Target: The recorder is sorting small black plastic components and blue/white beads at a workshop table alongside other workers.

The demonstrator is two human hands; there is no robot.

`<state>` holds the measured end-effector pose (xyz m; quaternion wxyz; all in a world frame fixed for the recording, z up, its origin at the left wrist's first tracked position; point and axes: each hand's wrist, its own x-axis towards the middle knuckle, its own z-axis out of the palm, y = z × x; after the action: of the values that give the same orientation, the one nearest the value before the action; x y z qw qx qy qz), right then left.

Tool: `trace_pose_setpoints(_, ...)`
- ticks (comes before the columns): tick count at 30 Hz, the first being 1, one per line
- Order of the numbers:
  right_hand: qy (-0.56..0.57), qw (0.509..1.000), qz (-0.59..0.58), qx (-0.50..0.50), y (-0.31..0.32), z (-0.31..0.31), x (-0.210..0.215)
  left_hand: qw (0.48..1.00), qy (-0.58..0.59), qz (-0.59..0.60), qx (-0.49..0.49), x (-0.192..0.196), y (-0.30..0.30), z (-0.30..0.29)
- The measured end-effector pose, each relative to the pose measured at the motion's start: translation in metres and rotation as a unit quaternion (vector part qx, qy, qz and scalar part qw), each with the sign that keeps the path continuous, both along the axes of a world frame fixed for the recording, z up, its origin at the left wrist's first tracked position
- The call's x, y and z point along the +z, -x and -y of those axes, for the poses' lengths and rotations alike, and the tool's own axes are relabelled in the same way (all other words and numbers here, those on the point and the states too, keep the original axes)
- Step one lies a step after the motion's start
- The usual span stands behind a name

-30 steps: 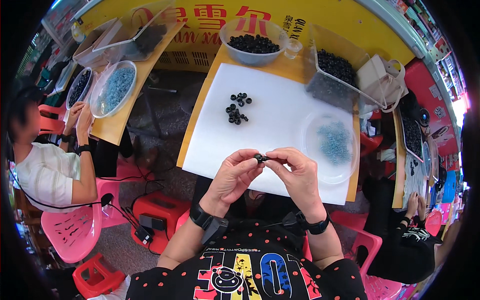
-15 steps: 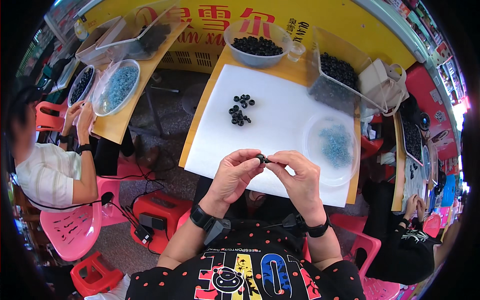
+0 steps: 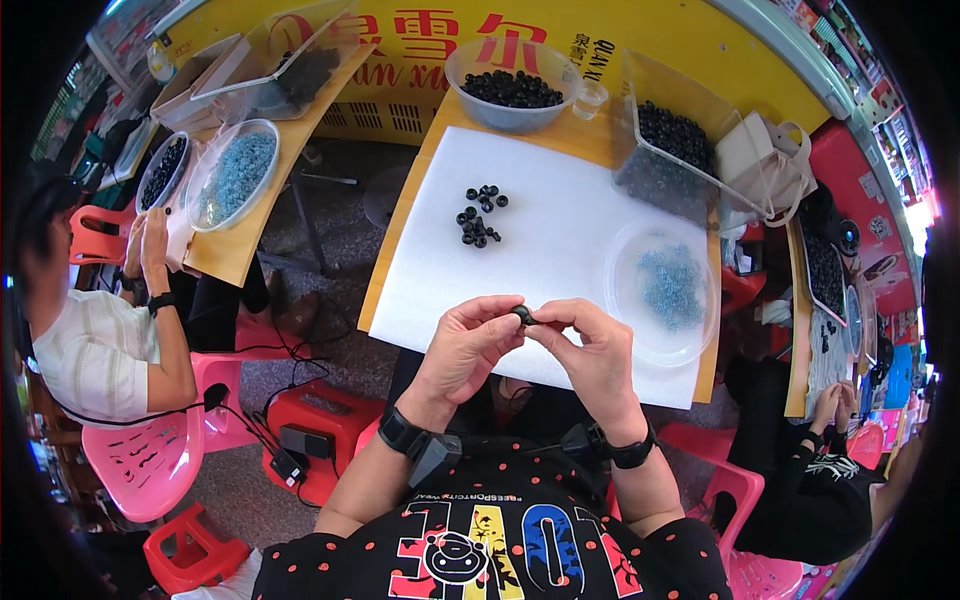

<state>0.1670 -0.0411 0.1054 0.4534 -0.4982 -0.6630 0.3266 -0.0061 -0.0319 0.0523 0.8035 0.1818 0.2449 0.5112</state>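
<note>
Between the fingertips of my left hand (image 3: 466,346) and my right hand (image 3: 592,348) is a small, round, glossy black piece (image 3: 522,315). Both hands are closed in a pinch on it, over the near edge of a white foam sheet (image 3: 420,290). Fingers cover much of the piece. Farther up the sheet lies a loose group of small black pieces (image 3: 479,229). Right of my hands, a clear round dish (image 3: 625,325) holds many tiny pale-blue translucent pieces (image 3: 670,287).
At the table's far side stand a clear bowl (image 3: 505,118) and a clear bin (image 3: 640,205), both with black pieces. Beside them are a small clear cup (image 3: 592,95) and a white bag (image 3: 765,165). Co-workers sit at the left (image 3: 95,345) and right (image 3: 800,500).
My right fingers have moved slightly left, closer to my left fingertips, around the black piece. The narrow dark part that showed between my fingers is now hidden.
</note>
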Motion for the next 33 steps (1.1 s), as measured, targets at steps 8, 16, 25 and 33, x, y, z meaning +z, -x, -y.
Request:
trace_pose_setpoints(8, 0.095, 0.989, -0.077, 0.087, -0.011, -0.008, -0.007, 0.995, -0.001, 0.056, -0.080, -0.008, 0.003, -0.002)
trace_pose_setpoints(16, 0.077, 0.985, -0.029, 0.149, -0.018, -0.002, -0.010, 0.988, 0.011, 0.072, -0.136, -0.004, 0.003, -0.001)
trace_pose_setpoints(25, 0.016, 0.994, 0.030, 0.108, -0.012, 0.005, -0.024, 0.987, 0.028, 0.028, -0.154, -0.016, 0.008, 0.002)
trace_pose_setpoints(33, 0.014, 0.996, -0.003, 0.085, -0.011, -0.005, -0.054, 0.989, 0.055, -0.012, -0.134, -0.037, 0.008, -0.007)
